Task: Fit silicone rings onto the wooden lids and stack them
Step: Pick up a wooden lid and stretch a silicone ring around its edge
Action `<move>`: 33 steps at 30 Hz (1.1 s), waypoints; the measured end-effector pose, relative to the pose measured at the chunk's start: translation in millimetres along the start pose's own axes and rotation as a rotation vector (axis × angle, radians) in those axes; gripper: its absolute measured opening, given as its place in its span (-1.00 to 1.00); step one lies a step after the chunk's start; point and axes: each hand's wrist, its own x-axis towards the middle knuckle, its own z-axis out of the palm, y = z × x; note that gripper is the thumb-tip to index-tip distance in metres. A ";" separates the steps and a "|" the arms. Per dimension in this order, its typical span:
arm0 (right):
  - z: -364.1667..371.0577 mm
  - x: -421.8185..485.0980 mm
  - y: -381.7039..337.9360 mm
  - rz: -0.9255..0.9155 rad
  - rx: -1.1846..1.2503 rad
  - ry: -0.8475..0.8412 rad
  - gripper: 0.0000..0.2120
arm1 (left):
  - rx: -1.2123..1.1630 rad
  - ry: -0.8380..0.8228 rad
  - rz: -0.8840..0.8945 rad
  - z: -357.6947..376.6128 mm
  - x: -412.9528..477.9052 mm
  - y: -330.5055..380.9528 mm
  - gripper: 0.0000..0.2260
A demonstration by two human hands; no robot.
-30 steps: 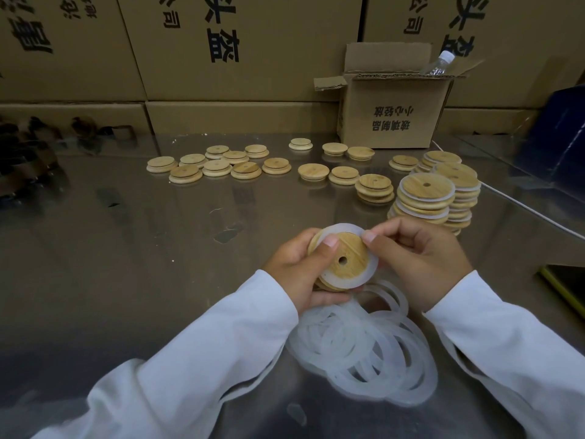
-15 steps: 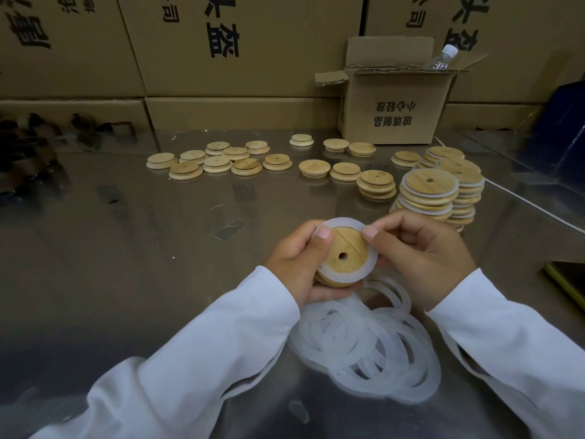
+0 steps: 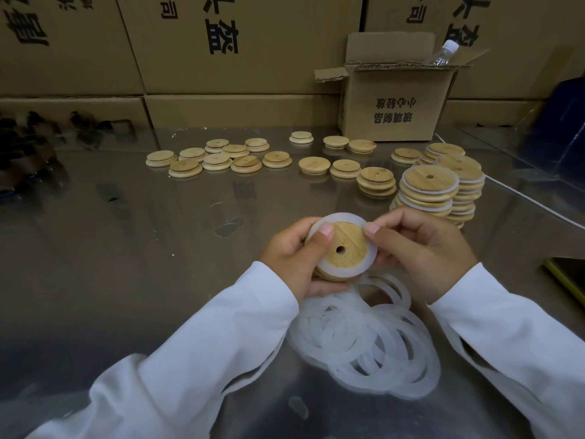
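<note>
Two hands share one lid in the head view. My left hand (image 3: pixel 291 261) cradles the wooden lid (image 3: pixel 345 245) from below and behind, fingers curled round its edge and left thumb (image 3: pixel 319 239) pressed on its upper left face. My right hand (image 3: pixel 421 251) pinches the silicone ring (image 3: pixel 368 264) at the lid's upper right rim, right thumb (image 3: pixel 375 229) on top. The lid is held above the steel table (image 3: pixel 126 248), over the far edge of the pile of loose rings (image 3: pixel 364 340), and is tilted toward me with its centre hole showing. The ring lies flat around the raised centre disc on the near and right sides; whether it is seated under my thumbs I cannot tell. To finish well, I judge I should walk both thumbs round the rim, pressing the ring flat without stretching it into a ripple, then check that no part rides up on the disc. After that it belongs on the stack of ringed lids (image 3: pixel 429 185) to the right, set down square so the column does not slide. Bare lids (image 3: pixel 218 160) wait in a scattered row along the back, near a small open carton (image 3: pixel 395 103).
</note>
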 end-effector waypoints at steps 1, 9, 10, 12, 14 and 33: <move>0.6 -0.2 -0.1 -0.009 -0.002 0.005 -0.90 | -0.002 0.003 -0.005 0.2 0.0 0.3 -0.85; 0.1 -0.3 1.5 -0.042 -0.015 -0.019 -0.90 | 0.020 0.026 0.035 0.2 -0.4 0.5 -0.88; 0.0 -0.5 1.8 -0.045 -0.017 -0.023 -0.90 | 0.024 0.033 0.045 -0.1 -0.5 0.2 -0.88; -0.5 -0.1 2.5 -0.052 -0.024 -0.025 -0.90 | 0.040 0.044 0.072 -1.0 -0.6 -0.2 -0.88; -1.1 0.6 2.6 -0.065 -0.051 -0.031 -0.91 | 0.049 0.046 0.090 -1.8 -0.8 0.5 -0.87; 6.6 -7.4 2.4 -0.063 -0.031 0.005 -0.82 | -0.208 0.044 0.071 -4.4 2.5 4.5 -0.83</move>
